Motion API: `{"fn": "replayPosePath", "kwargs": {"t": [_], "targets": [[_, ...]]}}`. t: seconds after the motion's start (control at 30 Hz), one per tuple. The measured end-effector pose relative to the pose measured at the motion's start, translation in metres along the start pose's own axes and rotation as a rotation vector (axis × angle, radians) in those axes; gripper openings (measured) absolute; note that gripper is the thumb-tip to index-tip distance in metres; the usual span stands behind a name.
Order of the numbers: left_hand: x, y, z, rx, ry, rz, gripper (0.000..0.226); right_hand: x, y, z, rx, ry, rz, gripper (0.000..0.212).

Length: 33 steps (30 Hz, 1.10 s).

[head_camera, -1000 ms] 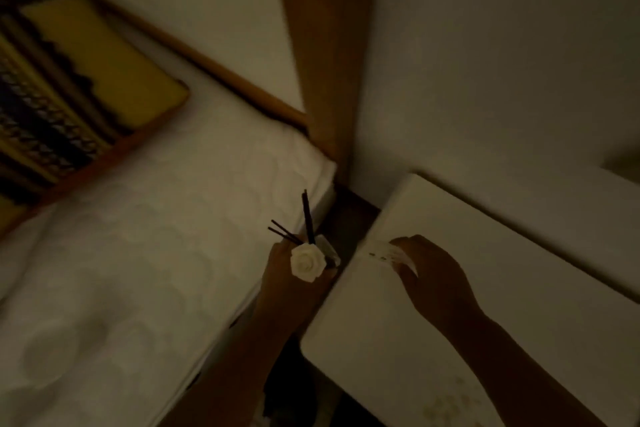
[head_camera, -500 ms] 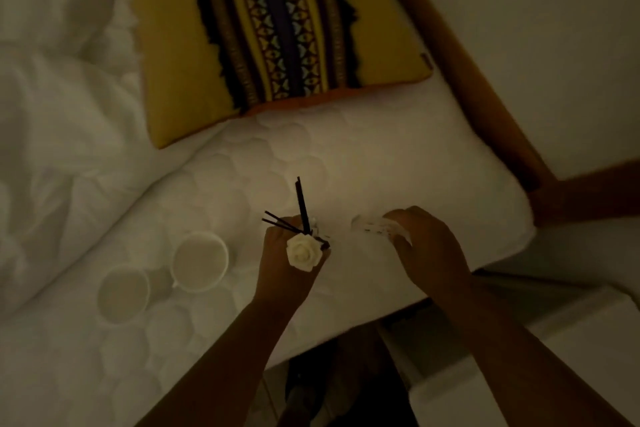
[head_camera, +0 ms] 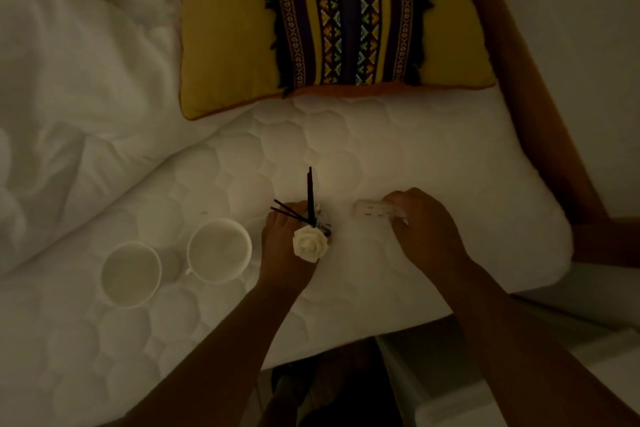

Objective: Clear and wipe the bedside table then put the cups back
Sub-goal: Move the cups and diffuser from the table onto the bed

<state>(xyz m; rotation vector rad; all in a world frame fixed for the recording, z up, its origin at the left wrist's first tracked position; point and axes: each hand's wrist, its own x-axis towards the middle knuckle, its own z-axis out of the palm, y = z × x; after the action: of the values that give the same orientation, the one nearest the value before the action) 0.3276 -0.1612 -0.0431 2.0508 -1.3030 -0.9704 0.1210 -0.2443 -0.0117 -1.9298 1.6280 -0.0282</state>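
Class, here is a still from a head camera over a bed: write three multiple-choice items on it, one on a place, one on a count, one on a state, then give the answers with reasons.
1. Where do the round white cups stand?
A. on the quilted white mattress
B. on the yellow patterned pillow
C. on the floor

2. How many white cups show?
A. one
B. two
C. four

3. What is the left hand doing?
A. lying flat and empty
B. gripping a cup
C. holding a white rose with black sticks

Answers:
1 A, both cups sit on the mattress.
2 B, two rims show.
3 C, the left hand is closed around the rose and sticks.
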Motion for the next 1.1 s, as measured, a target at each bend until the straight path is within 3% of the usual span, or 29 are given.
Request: {"fn": "replayPosePath", "kwargs": {"t": [0.27,0.5,0.57,0.67,0.9,1.1], "targets": [[-0.002,0.02,-0.01,-0.114,-0.118,0.059,0.035,-0.02,-0.011,-0.008,0.007,0.036,0.096,0.053],[-0.028,0.012,-0.015,0.119,-0.102,-0.103,0.044,-0.059,-0.017,-0.015,0.069,0.082,0.227,0.06],[-0.041,0.013,-0.025,0.117,-0.172,-0.18,0.061,-0.073,-0.025,-0.02,0.092,0.044,0.236,0.058],[-0.065,0.028,-0.046,0.142,-0.237,-0.194,0.059,-0.102,-0.047,-0.038,0.151,-0.05,0.251,0.055],[-0.123,0.093,-0.139,0.146,-0.273,-0.09,0.032,-0.174,-0.128,-0.106,0.072,-0.207,0.126,0.035],[-0.196,0.122,-0.223,0.326,-0.303,0.02,0.033,-0.229,-0.198,-0.128,-0.035,-0.218,-0.075,0.033]]}}
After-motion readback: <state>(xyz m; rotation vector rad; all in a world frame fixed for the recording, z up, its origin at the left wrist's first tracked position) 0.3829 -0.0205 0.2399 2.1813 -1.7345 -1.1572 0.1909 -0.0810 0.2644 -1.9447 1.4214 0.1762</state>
